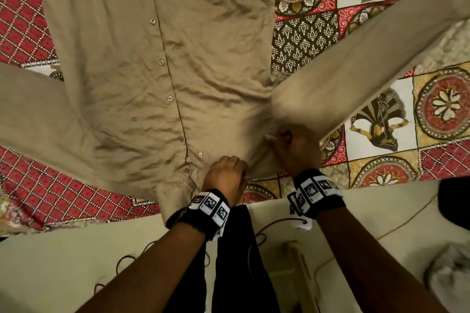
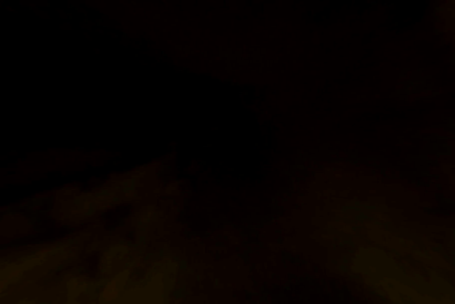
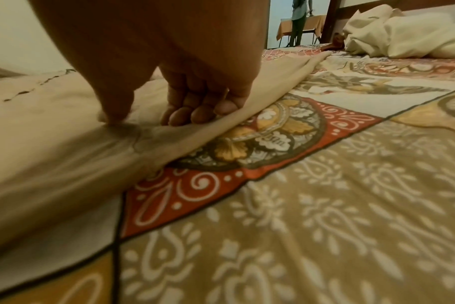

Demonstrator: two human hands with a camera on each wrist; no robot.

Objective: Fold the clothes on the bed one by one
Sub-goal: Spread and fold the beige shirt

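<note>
A beige button-front shirt lies spread face up on the patterned bedspread, with both sleeves stretched outwards. At its near edge, just right of the button line, my left hand is curled into the cloth. A little further right my right hand pinches the fabric where the right sleeve meets the body. In the right wrist view the right hand's fingertips and thumb bunch a ridge of the shirt. The left wrist view is dark and shows nothing.
The bed's near edge runs just below my hands, with pale floor and a thin black cable beyond. A crumpled cream cloth lies at the bed's far end. A person stands in a far doorway.
</note>
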